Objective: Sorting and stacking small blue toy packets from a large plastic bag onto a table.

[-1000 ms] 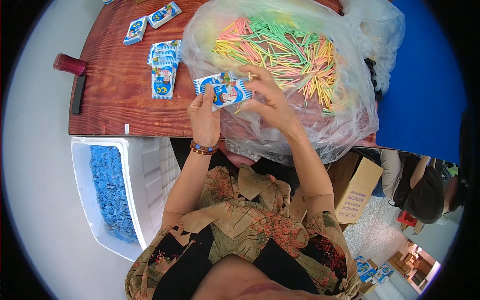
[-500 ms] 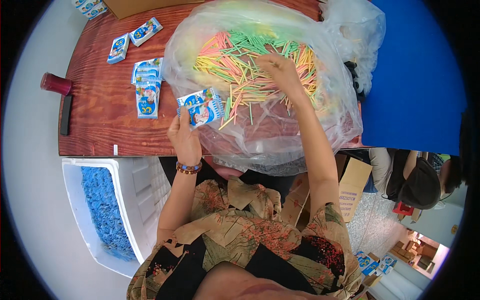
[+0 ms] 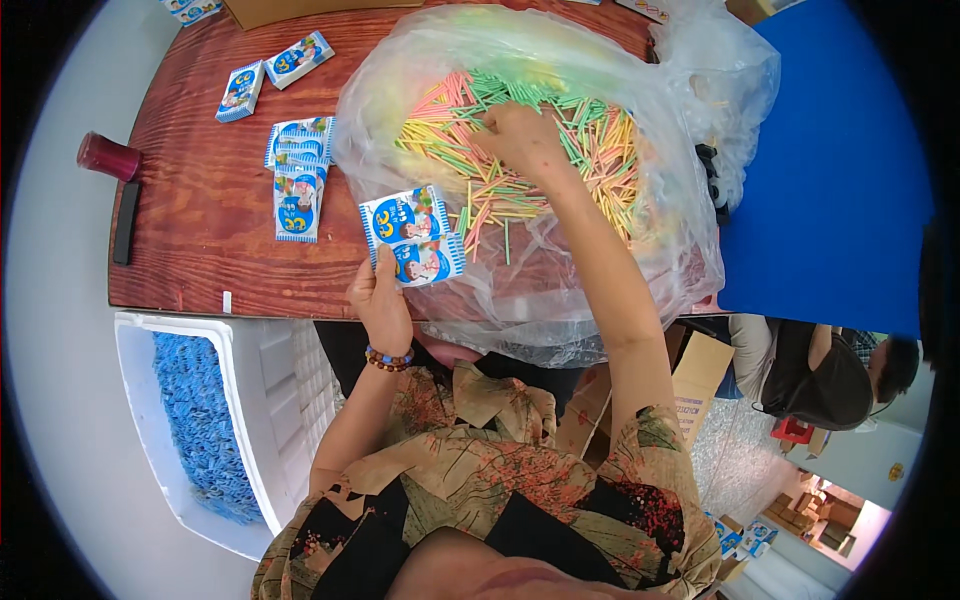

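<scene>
Sticks are what I'm after: my right hand is deep in the clear bag, fingers closing on coloured sticks, while my left hand pinches two small blue packets at the table edge. Next, I judge, comes lifting out a few cleanly.

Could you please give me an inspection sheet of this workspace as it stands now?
Surface: reddish-brown wooden table.
Job's things: clear plastic bag of thin coloured sticks; two blue-and-white printed packets.
Clutter: more blue-and-white packets lying flat; dark red cup; black bar.
Grippers: left hand holds the two packets; right hand is among the sticks.
Cables: nothing seen.
Surroundings: white bin of blue pieces; cardboard boxes; blue panel; another person.
</scene>
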The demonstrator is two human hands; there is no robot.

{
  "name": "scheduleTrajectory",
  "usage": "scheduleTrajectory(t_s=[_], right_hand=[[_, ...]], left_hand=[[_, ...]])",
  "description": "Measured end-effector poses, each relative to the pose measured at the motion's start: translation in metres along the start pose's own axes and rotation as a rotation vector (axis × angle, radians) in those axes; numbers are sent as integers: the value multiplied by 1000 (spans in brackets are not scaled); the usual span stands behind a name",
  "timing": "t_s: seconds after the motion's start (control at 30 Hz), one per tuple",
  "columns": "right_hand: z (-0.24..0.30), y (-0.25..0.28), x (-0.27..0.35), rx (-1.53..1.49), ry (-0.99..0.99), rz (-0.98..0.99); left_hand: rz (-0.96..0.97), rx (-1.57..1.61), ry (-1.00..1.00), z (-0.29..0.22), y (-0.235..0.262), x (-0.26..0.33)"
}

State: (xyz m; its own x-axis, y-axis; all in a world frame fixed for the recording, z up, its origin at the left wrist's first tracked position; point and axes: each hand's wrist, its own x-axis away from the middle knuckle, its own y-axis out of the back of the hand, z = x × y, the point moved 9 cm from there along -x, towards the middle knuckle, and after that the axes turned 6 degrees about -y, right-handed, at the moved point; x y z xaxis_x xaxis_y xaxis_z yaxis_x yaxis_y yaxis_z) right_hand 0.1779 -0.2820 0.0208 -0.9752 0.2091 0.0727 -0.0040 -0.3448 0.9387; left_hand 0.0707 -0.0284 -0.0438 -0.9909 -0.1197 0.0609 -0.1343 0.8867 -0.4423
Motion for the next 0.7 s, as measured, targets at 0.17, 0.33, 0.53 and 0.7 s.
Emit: scheduleTrajectory(t_s=[0.17,0.33,0.53,0.7], right_hand=[[9,-14,-7,129,-100,130],[27,-26,-10,207,-90,169],[29,-49,-12,281,40,127],[-5,-40,-12,-52,1,190]], left_hand=[[18,46,25,9,8,-2],[35,14,57,16,14,-4],[-22,42,49,4,2,-4],[-4,95,75,3,2,-6]])
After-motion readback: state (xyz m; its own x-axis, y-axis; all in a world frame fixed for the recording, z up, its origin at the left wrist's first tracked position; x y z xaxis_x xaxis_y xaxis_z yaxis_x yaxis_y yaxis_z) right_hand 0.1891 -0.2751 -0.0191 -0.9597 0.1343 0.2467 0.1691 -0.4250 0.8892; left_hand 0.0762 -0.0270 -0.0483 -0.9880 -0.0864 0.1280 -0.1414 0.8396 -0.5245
